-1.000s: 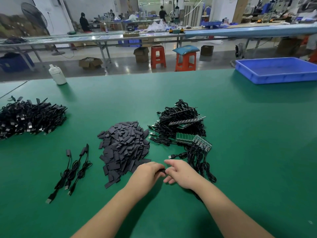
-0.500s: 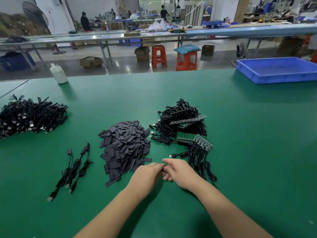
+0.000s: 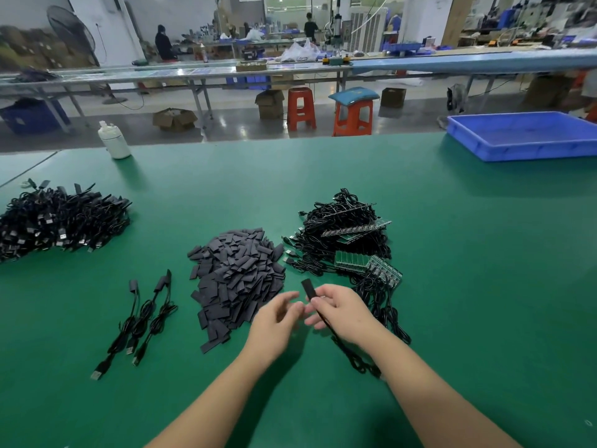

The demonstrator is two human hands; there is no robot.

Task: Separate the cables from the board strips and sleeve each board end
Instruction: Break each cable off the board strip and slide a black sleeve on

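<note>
- Near the front middle of the green table, the right hand pinches a black cable just below its sleeved board end; the sleeve is a flat, matte black rectangle that stands tilted up past the fingertips.
- That held cable runs down from under the right palm and lies in loose kinks on the table beside the right forearm.
- Just left of it, the left hand holds nothing; its fingers are loosely spread, with the tips close to the sleeve but apart from it.
- Beyond the left hand lies a heap of sleeves: short, flat, dark grey pieces piled at all angles.
- Right of that heap sits a tangle of black cables with board strips on it. The strips are green and narrow, each divided into a row of small boards, and the nearest strip has cables hanging from it towards the right hand.
- To the left of the sleeve heap, three finished cables lie side by side, each with a black sleeved end at the far tip and a USB plug nearest the camera.
- At the far left a large pile of black cables rests on the table.
- A white bottle stands at the far edge on the left, and a blue tray sits at the far right.
</note>
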